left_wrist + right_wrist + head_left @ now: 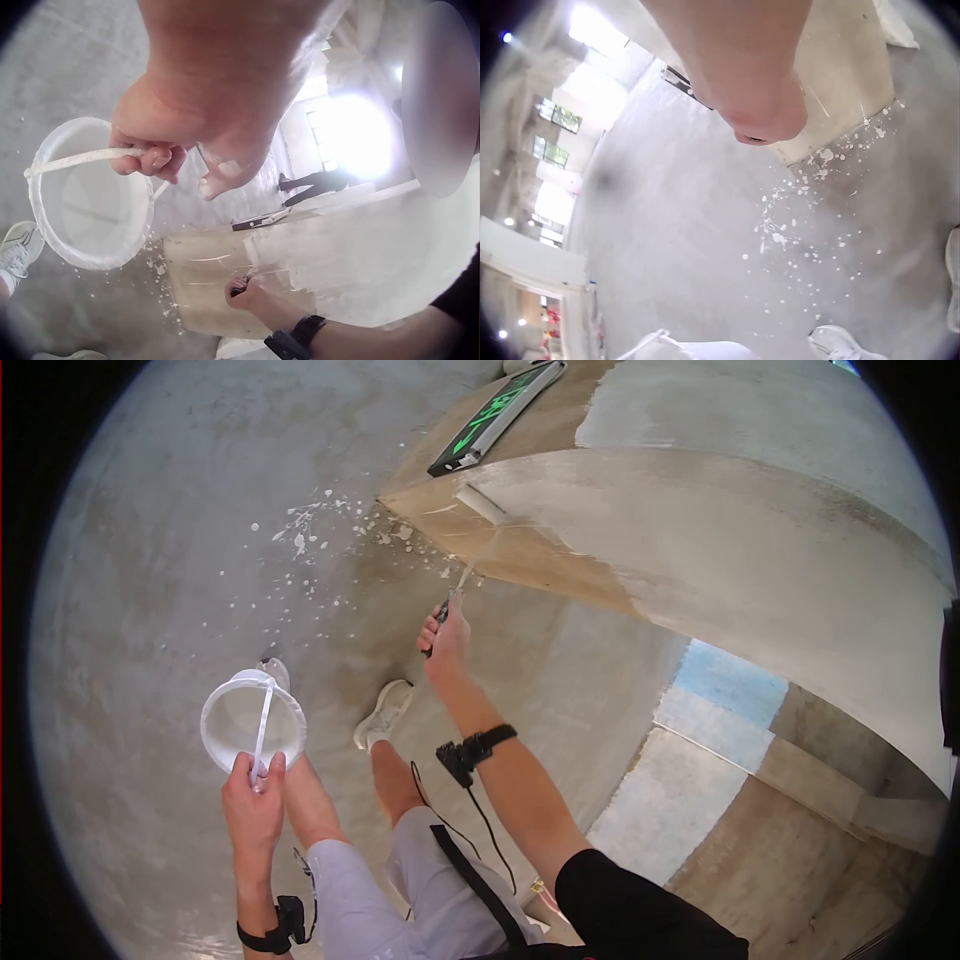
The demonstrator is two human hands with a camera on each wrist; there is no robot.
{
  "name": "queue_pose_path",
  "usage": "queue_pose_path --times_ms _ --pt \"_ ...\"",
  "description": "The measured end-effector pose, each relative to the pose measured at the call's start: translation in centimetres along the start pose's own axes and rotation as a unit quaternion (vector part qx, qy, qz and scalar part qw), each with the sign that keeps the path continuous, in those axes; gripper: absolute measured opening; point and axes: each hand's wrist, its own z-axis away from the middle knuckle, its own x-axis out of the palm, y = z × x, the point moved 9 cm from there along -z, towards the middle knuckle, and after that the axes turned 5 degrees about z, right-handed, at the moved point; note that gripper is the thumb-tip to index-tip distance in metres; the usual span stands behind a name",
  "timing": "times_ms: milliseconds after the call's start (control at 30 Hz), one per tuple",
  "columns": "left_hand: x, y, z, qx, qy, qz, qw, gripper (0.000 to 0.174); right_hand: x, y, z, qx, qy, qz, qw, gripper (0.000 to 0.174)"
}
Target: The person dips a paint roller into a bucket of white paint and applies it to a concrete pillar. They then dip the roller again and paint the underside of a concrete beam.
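My left hand [253, 810] grips the white strap handle [82, 160] of a white plastic bucket [208, 735], which hangs over the floor beside one shoe. The bucket's pale inside shows in the head and left wrist views. Farther forward, my right hand [447, 645] is wrapped round the dark grip of a paint roller [482, 503]. Its pale roller head lies against the tan face of a low wall [560, 560], close to that wall's end. Whitish paint covers the face to the right of the roller. In the right wrist view my hand hides the roller.
An exit sign with green markings [495, 420] lies on top of the low wall. White paint splatters [310, 530] dot the grey floor near the wall's end. Blue and white painted patches [725, 680] are at the right. Another person's dark-clothed legs [319, 182] show in the background.
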Motion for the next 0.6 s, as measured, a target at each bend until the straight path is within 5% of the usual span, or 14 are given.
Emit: queue_pose_path --times_ms 300,600 --pt "-0.4 -1.4 -0.1 0.022 0.008 -0.018 1.0 0.037 -1.5 1.9 -6.7 0.064 0.002 -0.006 0.998 0.043" --pt "-1.1 -1.7 0.2 -0.012 0.003 -0.031 0.999 0.038 -4.6 -6.1 6.8 0.05 -0.097 -0.075 0.991 0.045"
